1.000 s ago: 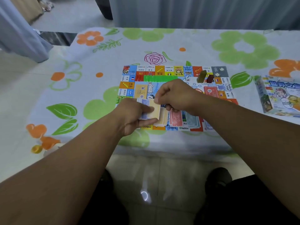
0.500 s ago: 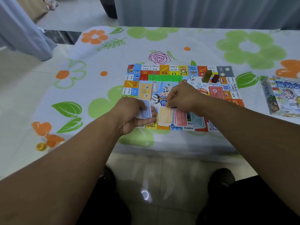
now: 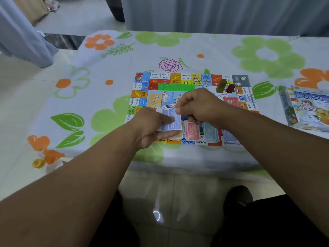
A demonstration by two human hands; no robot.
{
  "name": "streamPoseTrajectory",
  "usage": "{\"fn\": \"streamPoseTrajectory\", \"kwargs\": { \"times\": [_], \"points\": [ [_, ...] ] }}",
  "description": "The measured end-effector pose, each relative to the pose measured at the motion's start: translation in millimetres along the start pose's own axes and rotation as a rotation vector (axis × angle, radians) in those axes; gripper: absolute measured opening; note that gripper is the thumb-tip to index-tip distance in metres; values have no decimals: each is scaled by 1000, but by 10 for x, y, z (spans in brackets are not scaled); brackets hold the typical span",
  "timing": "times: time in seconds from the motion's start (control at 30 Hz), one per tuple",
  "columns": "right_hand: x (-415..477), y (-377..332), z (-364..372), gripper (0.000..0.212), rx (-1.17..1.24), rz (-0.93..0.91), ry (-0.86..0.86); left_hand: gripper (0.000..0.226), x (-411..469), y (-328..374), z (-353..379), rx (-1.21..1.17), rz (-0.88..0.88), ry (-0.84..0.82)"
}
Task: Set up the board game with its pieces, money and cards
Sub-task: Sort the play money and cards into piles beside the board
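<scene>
Small stack of blue notes point(image 3: 171, 121), printed and rectangular, long axis pointing away from the body, just above the near edge of the game board point(image 3: 140, 94). Gripped by the left hand point(image 3: 151, 129), thumb across the face; far corner pinched by the right hand point(image 3: 197, 106). Just to the right, red notes point(image 3: 193, 131) and teal notes point(image 3: 210, 131) flat on the board. Open bench point(image 3: 106, 72) to the left; game box point(image 3: 306, 107) well apart on the right.
</scene>
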State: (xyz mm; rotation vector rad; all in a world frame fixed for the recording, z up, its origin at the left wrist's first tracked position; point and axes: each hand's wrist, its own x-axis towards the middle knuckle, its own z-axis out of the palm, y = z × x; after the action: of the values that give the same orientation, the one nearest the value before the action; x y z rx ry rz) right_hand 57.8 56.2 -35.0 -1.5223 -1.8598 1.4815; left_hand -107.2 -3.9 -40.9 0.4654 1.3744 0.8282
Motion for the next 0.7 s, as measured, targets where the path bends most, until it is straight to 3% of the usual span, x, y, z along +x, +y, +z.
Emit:
{"fn": "streamPoseTrajectory", "kwargs": {
  "times": [0.2,0.43,0.57,0.7],
  "points": [
    [-85,175,-343,5,-45,112,57,15,80,-13,157,18,-31,-13],
    [-241,406,-662,4,-140,182,147,34,94,-63,443,21,-37,-53],
    [-325,489,-800,16,-152,162,182,33,100,-74,641,15,-45,-96],
    [-402,567,-883,13,-186,182,206,29,128,-99,774,19,-58,-118]
  ]
}}
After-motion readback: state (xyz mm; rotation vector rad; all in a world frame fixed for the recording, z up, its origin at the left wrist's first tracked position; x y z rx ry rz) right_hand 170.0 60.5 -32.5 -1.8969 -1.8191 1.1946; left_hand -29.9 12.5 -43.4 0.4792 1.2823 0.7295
